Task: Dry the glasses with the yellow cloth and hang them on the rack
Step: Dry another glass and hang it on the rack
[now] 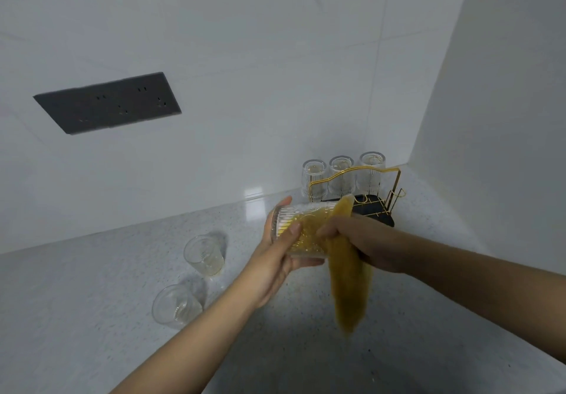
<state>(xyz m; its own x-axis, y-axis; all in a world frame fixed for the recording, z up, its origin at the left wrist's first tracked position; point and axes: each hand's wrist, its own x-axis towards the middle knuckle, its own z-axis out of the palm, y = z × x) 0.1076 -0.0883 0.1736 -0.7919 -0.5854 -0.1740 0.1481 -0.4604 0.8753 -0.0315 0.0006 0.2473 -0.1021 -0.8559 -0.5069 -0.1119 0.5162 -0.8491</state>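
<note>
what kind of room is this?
Most likely a home kitchen corner: a speckled stone-look countertop against white tiled walls, a dark socket panel on the wall, and a gold wire glass rack holding upturned glasses.

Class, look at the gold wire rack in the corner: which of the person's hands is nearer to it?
Right. The right hand, gripping the yellow cloth, sits just in front of the rack; the left hand holds the ribbed glass farther left.

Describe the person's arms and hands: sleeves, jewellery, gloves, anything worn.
Both forearms are bare as far as the frame shows; no sleeves are visible. The left hand and right hand wear no gloves, and no rings, watch or bracelets are visible.
</note>
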